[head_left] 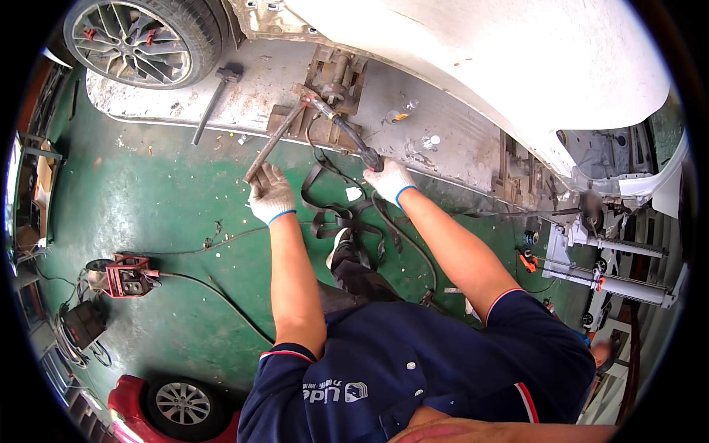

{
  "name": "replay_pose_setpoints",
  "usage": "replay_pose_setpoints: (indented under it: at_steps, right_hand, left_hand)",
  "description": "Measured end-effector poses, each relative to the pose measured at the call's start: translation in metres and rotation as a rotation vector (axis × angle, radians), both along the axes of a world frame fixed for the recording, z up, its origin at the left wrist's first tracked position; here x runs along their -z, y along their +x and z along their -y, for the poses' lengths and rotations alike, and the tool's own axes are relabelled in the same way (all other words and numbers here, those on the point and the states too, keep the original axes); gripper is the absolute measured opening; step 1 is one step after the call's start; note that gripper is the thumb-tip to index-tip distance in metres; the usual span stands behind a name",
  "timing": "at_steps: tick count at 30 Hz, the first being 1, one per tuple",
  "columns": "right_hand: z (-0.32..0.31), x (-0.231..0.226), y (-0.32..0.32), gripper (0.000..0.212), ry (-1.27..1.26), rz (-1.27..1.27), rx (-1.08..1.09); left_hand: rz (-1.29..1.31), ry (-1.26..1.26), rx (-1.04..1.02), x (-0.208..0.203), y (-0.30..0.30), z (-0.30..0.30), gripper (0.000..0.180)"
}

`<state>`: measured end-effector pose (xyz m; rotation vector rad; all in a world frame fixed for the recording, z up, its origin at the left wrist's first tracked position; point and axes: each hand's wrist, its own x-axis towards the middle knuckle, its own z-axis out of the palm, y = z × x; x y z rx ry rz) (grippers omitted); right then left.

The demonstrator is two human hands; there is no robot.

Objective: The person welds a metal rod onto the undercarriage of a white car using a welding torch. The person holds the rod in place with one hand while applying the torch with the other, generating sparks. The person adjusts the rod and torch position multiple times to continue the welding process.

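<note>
My left hand (pixel 271 195), in a white knit glove, is closed round the lower end of a rusty steel bar-like handle, seemingly a hammer (pixel 277 142), which slants up to the right. In my right hand (pixel 389 181), also gloved, is a black welding torch (pixel 351 134) with a cable trailing from it. The torch's front end meets the hammer's upper end, where a small reddish spot shows. Just behind them stands a rusty clamp (pixel 341 77) with a big screw, on the grey platform (pixel 251 66). Exact contact at the torch tip is too small to tell.
A sledgehammer (pixel 210 103) lies on the platform edge, near a car wheel (pixel 136 44). Plastic bottles (pixel 402 111) lie under the white car body (pixel 502 44). Black straps (pixel 332 218) and cables tangle on the green floor (pixel 199 199). A red machine (pixel 129 277) stands left.
</note>
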<state>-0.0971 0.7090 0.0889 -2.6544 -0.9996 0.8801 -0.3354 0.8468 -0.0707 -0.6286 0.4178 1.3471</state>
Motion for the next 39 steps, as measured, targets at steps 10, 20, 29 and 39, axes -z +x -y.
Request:
replay_pose_setpoints:
  at_steps: [10, 20, 29, 39]
  right_hand:
    - [0.02, 0.009, 0.005, 0.047, 0.116, -0.063, 0.041]
    - [-0.001, 0.003, -0.001, 0.049, -0.028, -0.046, 0.03]
    - [-0.006, 0.001, -0.016, 0.048, 0.018, 0.009, 0.035]
    - [-0.003, 0.019, -0.026, 0.05, 0.06, 0.1, 0.044]
  left_hand:
    - [-0.015, 0.115, 0.02, 0.0, 0.006, 0.004, 0.054]
    - [-0.052, 0.094, 0.041, -0.013, 0.004, 0.006, 0.053]
    - [-0.054, 0.067, 0.05, -0.019, 0.002, 0.003, 0.051]
    - [-0.084, 0.023, 0.064, -0.016, 0.005, 0.003, 0.051]
